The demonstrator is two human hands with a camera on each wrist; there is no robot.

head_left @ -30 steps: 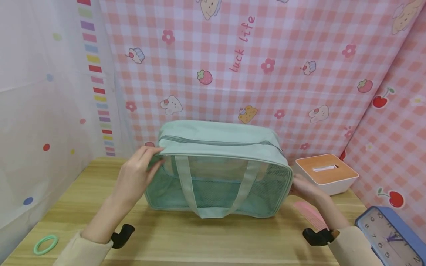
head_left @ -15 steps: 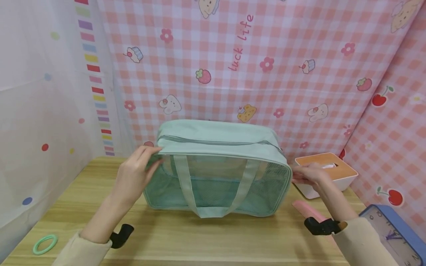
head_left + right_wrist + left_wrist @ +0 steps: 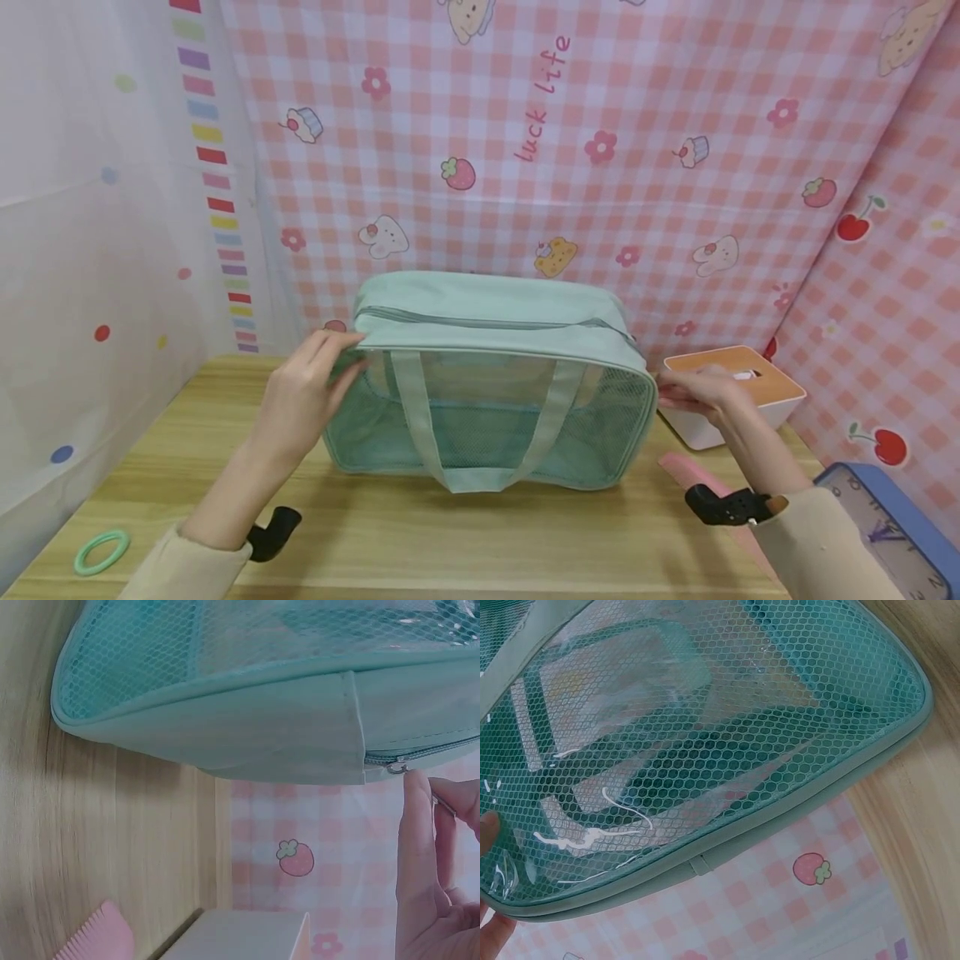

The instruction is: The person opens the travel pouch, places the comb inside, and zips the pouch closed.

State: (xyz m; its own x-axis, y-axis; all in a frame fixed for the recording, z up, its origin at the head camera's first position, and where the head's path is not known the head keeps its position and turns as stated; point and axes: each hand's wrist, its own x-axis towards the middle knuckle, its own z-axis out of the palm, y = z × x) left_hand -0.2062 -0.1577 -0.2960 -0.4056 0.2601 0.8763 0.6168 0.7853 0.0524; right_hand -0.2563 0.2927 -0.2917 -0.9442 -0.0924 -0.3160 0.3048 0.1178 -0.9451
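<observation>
Pink gingham cloth (image 3: 495, 125) is hung behind the table (image 3: 450, 546), near whose back edge one mint-green bag (image 3: 487, 335) is placed, fronted with see-through mesh (image 3: 491, 437) and one looped strap (image 3: 476, 480). Its upper left corner is gripped by the left hand (image 3: 306, 382), its zipper pull (image 3: 444, 804) pinched by the right hand (image 3: 703, 390). Toward the right edge, one tissue box (image 3: 771, 387), one comb (image 3: 678, 468) and one clock (image 3: 896, 525) are seen.
</observation>
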